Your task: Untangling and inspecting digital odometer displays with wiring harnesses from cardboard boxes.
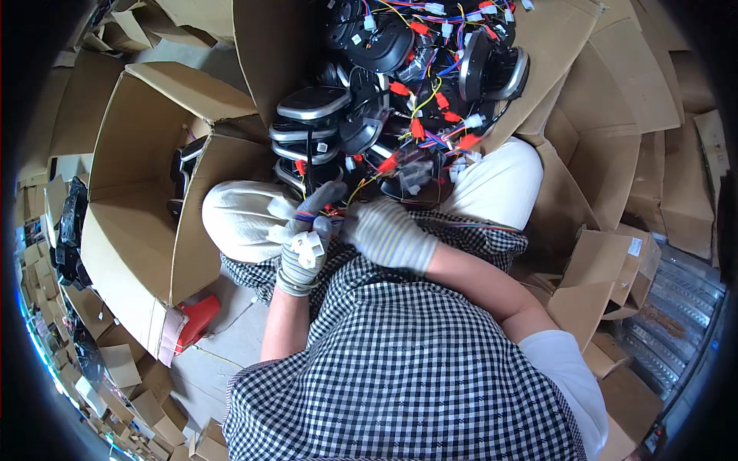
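Both hands wear grey striped knit gloves and work close together above my lap. My left hand is closed around thin coloured wires, and white plastic connectors lie against its fingers. Just to its right, my right hand has its fingers curled together at the wires; its fingertips are partly blurred. A strand of multicoloured wires runs out from beneath it over my right thigh. Directly ahead, a big carton holds a heap of black and silver rounded housings with red connectors and tangled wires.
On the left stands an open carton with several dark parts inside. A red object lies by its lower corner on the grey floor. More open cartons crowd the right, beside a ridged metal surface.
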{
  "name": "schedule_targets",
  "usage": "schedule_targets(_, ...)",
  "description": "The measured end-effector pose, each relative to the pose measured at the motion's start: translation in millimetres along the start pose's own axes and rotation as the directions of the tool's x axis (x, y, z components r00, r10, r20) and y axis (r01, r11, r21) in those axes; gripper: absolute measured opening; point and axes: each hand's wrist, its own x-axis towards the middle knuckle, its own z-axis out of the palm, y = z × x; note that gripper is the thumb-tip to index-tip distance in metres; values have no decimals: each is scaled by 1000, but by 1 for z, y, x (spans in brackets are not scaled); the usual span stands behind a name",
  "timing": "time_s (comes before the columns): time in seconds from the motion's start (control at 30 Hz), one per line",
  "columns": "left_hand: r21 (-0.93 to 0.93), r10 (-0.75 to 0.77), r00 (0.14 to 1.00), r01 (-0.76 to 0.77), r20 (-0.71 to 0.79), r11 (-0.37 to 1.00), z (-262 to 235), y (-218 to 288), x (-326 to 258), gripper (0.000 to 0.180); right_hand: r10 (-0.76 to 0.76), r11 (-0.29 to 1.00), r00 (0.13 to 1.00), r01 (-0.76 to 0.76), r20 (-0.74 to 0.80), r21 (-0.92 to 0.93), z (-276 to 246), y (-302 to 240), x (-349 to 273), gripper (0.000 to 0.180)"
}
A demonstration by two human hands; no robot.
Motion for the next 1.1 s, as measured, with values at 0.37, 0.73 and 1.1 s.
schedule_targets(0.37, -302, -175, 982, 145, -76, 942, -13, -31, -5, 47, 405, 522, 914, -197, -38, 830, -27, 18, -20, 33)
schedule_targets(0.73, 288, -39, 988, -5, 150, 958, -9, -15, -1, 44, 314, 180, 920, -300, 234, 937, -36, 7, -7, 30)
schedule_targets(1.1, 471, -157, 720, -258, 676, 844, -22, -24, 17, 38, 53, 979, 898, 38, 437, -198, -74, 2, -22, 16)
